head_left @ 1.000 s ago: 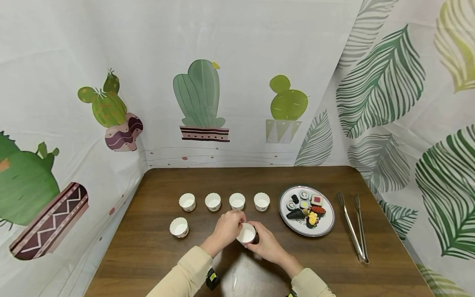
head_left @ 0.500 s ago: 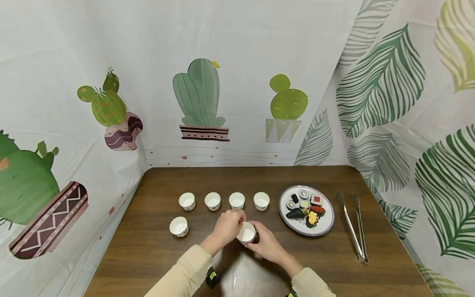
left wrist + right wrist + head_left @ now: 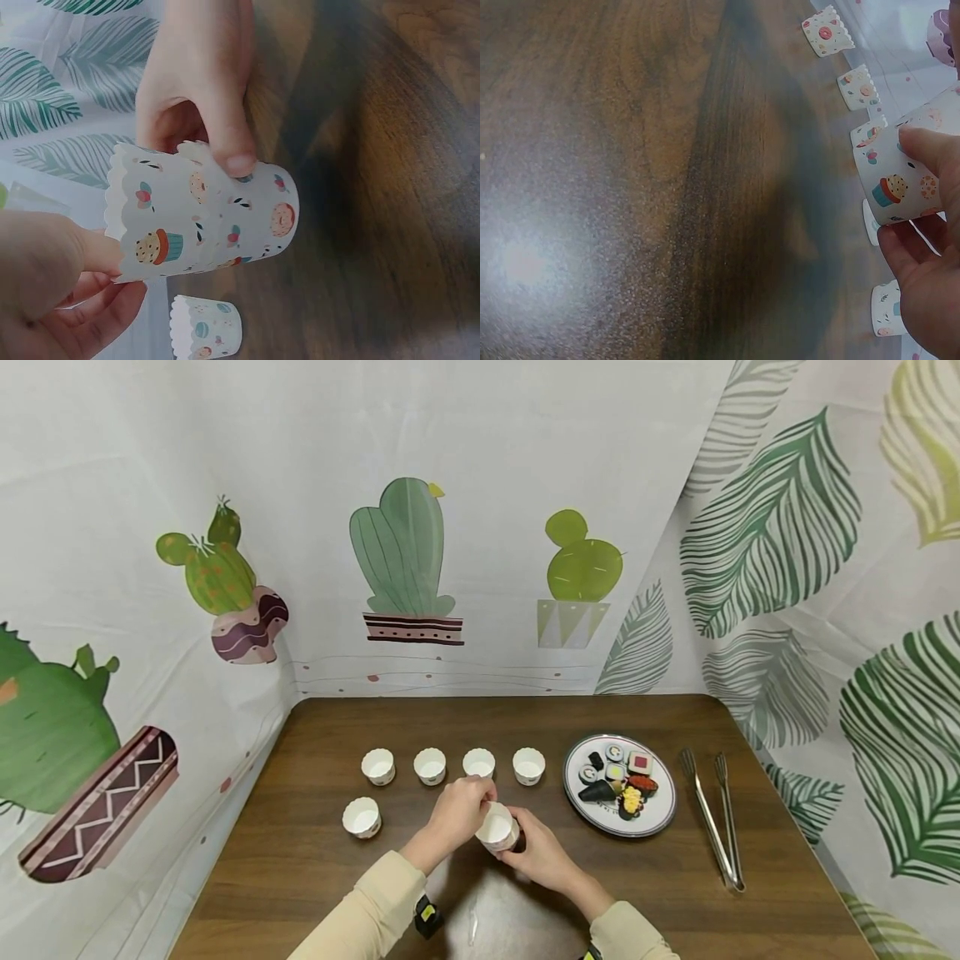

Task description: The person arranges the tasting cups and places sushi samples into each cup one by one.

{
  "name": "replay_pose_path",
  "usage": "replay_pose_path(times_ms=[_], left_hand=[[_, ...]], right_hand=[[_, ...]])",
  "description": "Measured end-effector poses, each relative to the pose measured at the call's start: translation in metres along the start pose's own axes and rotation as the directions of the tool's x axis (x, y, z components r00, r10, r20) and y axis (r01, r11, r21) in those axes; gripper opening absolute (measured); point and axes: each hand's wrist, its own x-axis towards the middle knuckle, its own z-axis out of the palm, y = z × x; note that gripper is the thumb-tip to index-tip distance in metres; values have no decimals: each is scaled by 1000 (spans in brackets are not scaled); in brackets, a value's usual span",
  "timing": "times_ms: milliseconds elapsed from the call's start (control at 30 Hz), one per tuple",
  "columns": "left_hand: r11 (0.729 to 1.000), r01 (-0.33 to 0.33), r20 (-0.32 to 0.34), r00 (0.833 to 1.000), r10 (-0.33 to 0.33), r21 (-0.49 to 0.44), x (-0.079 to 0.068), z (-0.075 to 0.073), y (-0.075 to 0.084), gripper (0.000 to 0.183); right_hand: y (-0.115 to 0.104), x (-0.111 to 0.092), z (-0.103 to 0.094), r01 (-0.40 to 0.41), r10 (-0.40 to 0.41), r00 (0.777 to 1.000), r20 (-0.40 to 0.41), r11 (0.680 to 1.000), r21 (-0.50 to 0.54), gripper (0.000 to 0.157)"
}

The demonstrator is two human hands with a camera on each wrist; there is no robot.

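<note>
In the head view a stack of nested white paper baking cups is held above the near middle of the table. My left hand pinches the scalloped rim of the inner cup, with its fingertips at the edge in the left wrist view. My right hand grips the outer cup round its side, the thumb pressing on the wall. The inner cup stands partly out of the outer one, so two scalloped rims show. Cupcake and berry prints cover both. How many cups are nested is hidden.
Several single cups stand in a row at the back, and another cup stands front left of them. A plate of sushi pieces sits to the right, with metal tongs beyond it on the brown table.
My left hand has shifted slightly up, drawing the inner cup further out of the outer one. The right hand stays almost still around the stack.
</note>
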Motion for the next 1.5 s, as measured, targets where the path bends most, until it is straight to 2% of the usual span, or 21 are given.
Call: replay_pose_path(times_ms=[767,1033,1167,1367,1500], left_hand=[[1000,-4,-20,1000,4,-11,2,-19,-8,23],[998,54,-16,998,-55,-34,3,-24,-17,21],[995,95,1,995,-95,-20,4,-26,-25,20],[990,139,8,990,-139,12,0,-30,-35,20],[985,168,16,985,-169,36,-4,-29,-43,20]], right_hand=[[-1,-1,0,16,-17,1000,-5,1000,-24,61],[-2,-1,-1,13,-13,1000,-9,1000,-6,59],[-2,-1,-1,1,-1,1000,-7,1000,8,59],[0,-1,0,44,-44,999,-28,999,-9,60],[1,-2,1,43,-43,998,-34,999,-20,60]])
